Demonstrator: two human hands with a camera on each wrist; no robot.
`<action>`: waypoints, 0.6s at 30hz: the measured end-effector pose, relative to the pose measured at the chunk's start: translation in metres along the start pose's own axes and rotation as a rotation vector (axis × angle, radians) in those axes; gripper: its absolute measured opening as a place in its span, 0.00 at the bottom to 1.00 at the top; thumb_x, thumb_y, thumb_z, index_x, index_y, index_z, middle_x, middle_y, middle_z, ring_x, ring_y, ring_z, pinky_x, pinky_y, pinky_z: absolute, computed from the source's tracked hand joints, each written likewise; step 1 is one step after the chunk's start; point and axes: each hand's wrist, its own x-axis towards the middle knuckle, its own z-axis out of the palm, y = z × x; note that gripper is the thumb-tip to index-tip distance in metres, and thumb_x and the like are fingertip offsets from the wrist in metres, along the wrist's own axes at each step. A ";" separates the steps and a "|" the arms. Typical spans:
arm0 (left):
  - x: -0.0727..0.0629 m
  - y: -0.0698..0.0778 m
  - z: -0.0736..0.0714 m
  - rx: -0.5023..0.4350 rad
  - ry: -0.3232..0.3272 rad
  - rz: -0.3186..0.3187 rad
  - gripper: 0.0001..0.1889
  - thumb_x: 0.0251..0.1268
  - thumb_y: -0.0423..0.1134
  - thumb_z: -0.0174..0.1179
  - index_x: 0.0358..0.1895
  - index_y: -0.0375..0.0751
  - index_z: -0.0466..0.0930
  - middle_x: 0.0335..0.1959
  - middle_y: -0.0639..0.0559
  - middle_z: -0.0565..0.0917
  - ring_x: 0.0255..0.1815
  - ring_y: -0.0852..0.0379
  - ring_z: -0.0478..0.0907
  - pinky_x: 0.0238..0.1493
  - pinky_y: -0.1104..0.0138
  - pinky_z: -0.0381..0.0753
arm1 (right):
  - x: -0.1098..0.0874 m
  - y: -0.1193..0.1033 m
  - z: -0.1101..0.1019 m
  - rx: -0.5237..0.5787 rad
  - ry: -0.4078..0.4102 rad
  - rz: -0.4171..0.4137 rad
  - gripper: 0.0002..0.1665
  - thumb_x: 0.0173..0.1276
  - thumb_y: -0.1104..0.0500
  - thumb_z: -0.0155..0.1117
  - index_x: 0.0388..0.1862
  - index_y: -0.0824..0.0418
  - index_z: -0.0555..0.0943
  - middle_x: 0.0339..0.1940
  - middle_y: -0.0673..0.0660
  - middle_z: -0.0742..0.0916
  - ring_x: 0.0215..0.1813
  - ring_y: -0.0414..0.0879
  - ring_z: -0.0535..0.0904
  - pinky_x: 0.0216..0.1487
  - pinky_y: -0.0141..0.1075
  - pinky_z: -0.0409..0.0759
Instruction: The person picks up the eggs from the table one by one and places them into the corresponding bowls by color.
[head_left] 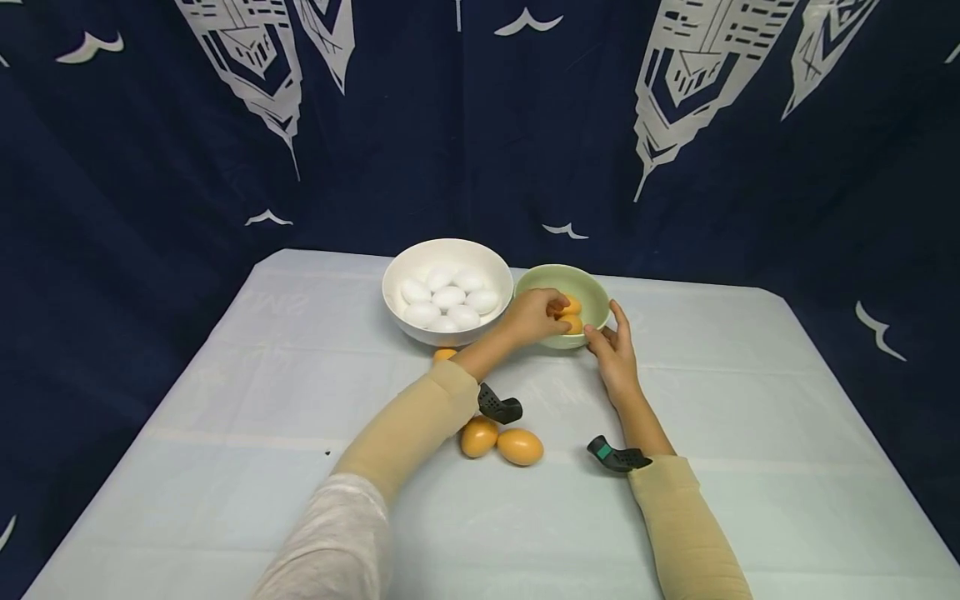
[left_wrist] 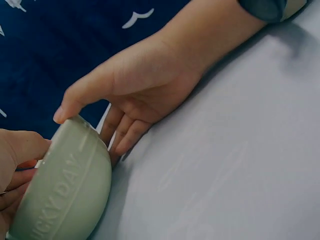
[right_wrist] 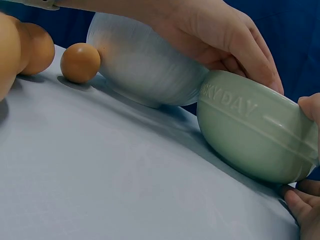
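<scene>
A pale green bowl (head_left: 551,342) with raised lettering stands on the table, two orange eggs (head_left: 573,305) visible inside. My left hand (head_left: 531,315) reaches over its left rim, thumb and fingers curled at an orange egg; the grip is partly hidden. On the right side my right hand (head_left: 617,358) holds the bowl, its thumb on the rim and its fingers lower against the outside. In the left wrist view the right hand (left_wrist: 145,75) grips the green bowl (left_wrist: 75,185). The right wrist view shows the left hand (right_wrist: 225,40) dipping behind the bowl's near wall.
A larger white bowl (head_left: 412,327) with several white eggs (head_left: 448,297) stands left of the green one. Two orange eggs (head_left: 521,447) lie near the left forearm, and another orange egg (head_left: 444,355) sits by the white bowl. A dark patterned curtain (head_left: 465,150) hangs behind the table.
</scene>
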 end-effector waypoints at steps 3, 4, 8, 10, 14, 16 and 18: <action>-0.007 -0.001 -0.004 -0.038 0.002 0.017 0.18 0.58 0.38 0.69 0.51 0.34 0.82 0.47 0.46 0.85 0.49 0.54 0.80 0.50 0.75 0.75 | -0.001 0.001 0.000 -0.010 0.006 -0.017 0.42 0.77 0.54 0.53 0.81 0.45 0.43 0.70 0.70 0.68 0.65 0.54 0.68 0.68 0.44 0.68; -0.010 -0.001 -0.005 -0.046 0.003 0.023 0.18 0.58 0.38 0.70 0.51 0.34 0.82 0.47 0.46 0.85 0.49 0.54 0.80 0.50 0.75 0.75 | -0.002 0.001 0.000 -0.017 0.008 -0.024 0.42 0.77 0.53 0.53 0.81 0.45 0.43 0.70 0.70 0.68 0.66 0.54 0.68 0.67 0.43 0.68; -0.021 -0.002 -0.011 -0.084 0.012 0.035 0.18 0.58 0.37 0.70 0.51 0.34 0.83 0.47 0.47 0.85 0.48 0.53 0.81 0.49 0.75 0.76 | -0.001 0.003 0.000 -0.041 0.018 -0.042 0.43 0.77 0.50 0.54 0.81 0.45 0.44 0.70 0.70 0.68 0.67 0.56 0.68 0.67 0.44 0.69; -0.028 -0.002 -0.014 -0.107 0.018 0.041 0.18 0.58 0.36 0.70 0.51 0.35 0.83 0.48 0.48 0.85 0.48 0.53 0.81 0.49 0.75 0.76 | -0.001 0.003 0.001 -0.049 0.022 -0.045 0.43 0.76 0.49 0.54 0.81 0.45 0.44 0.70 0.70 0.68 0.68 0.57 0.67 0.67 0.46 0.68; -0.038 -0.002 -0.020 -0.150 0.021 0.040 0.18 0.59 0.37 0.70 0.52 0.35 0.83 0.47 0.48 0.85 0.47 0.55 0.80 0.50 0.74 0.77 | 0.000 0.003 0.001 -0.055 0.023 -0.045 0.43 0.76 0.48 0.55 0.81 0.45 0.44 0.70 0.69 0.68 0.69 0.56 0.67 0.68 0.47 0.68; -0.042 -0.003 -0.023 -0.169 0.014 0.033 0.18 0.59 0.37 0.69 0.52 0.35 0.82 0.47 0.48 0.85 0.47 0.55 0.80 0.51 0.72 0.77 | 0.000 0.003 0.001 -0.058 0.021 -0.045 0.43 0.76 0.48 0.55 0.81 0.45 0.44 0.70 0.69 0.67 0.69 0.56 0.66 0.68 0.47 0.67; -0.046 -0.004 -0.025 -0.183 0.009 0.037 0.18 0.60 0.37 0.69 0.53 0.34 0.82 0.47 0.47 0.85 0.47 0.55 0.80 0.52 0.70 0.78 | 0.000 0.004 0.001 -0.061 0.022 -0.045 0.43 0.76 0.48 0.54 0.81 0.45 0.44 0.70 0.69 0.67 0.69 0.57 0.67 0.68 0.47 0.68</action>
